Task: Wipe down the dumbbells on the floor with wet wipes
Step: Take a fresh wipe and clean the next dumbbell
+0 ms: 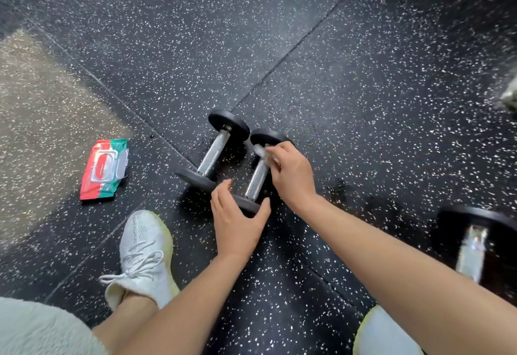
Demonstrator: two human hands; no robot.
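Observation:
Two small dumbbells with black heads and knurled chrome handles lie side by side on the speckled rubber floor. The left dumbbell (214, 153) is untouched. My left hand (237, 220) grips the near head of the right dumbbell (257, 178). My right hand (291, 172) pinches a white wet wipe (264, 151) against the far end of that dumbbell's handle, just below its far head. A red and green pack of wet wipes (105, 170) lies on the floor to the left, its clear lid flipped open.
A larger dumbbell (472, 248) lies blurred at the right edge. My white sneaker (144, 254) stands near the left hand; the other shoe (386, 332) shows at the bottom right. A tan patch of floor (36, 119) lies at the left.

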